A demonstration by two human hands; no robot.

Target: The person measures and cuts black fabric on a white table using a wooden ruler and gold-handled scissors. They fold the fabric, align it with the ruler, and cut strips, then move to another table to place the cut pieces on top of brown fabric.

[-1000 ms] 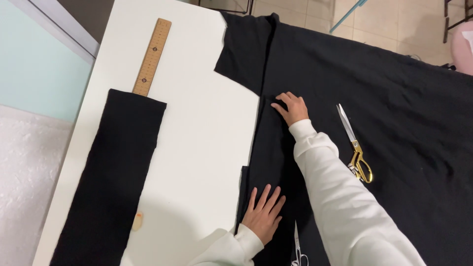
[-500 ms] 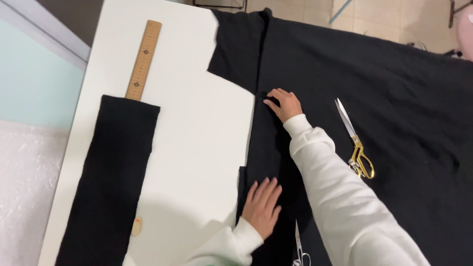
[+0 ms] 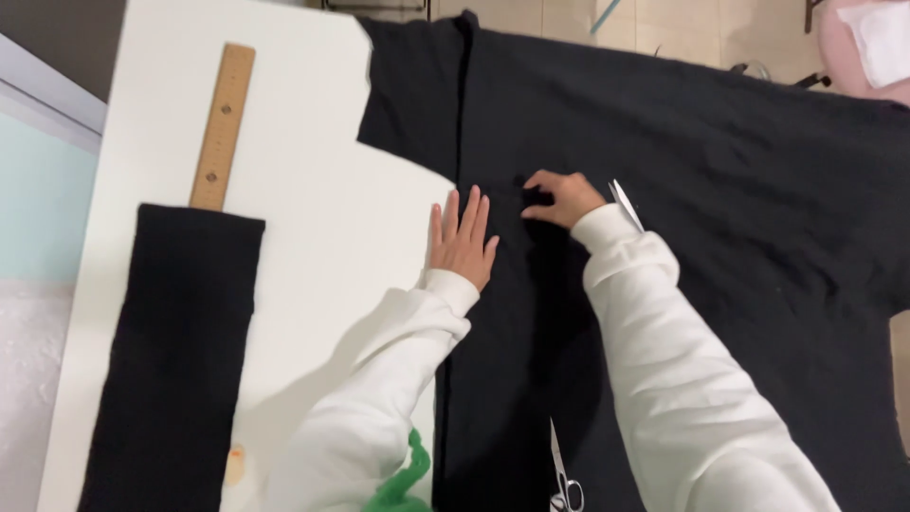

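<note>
Head view: black fabric (image 3: 720,190) lies under left hand (image 3: 463,242) and right hand (image 3: 561,197) fingers.

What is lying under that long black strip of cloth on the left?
The black strip lies on the white table and covers the near end of a wooden ruler. How far the ruler runs beneath it is hidden.

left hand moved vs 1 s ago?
Yes. The left hand has slid up along the black fabric's edge, away from the person. It was well short of the right hand; now it lies flat almost level with it.
</note>
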